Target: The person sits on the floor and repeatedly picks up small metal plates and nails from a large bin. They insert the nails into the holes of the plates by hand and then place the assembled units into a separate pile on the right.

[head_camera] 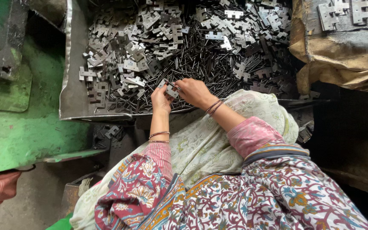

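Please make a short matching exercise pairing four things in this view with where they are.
Things:
1. left hand
2. right hand
3. loose hinge plates
4. green machine body

Places:
A. top right, on the brown-wrapped block
B. left edge of the view
C. holding a small hinge leaf above the tray
D. pinching a thin pin at that leaf

Pairs: 1-C, 2-D, 3-A, 4-B

Tray far end cut off at top edge, pin — mostly hidden between fingers

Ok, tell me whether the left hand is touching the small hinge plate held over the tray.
Touching. The head view shows the left hand pinching the hinge plate at its lower edge, while the right hand meets it from the other side.
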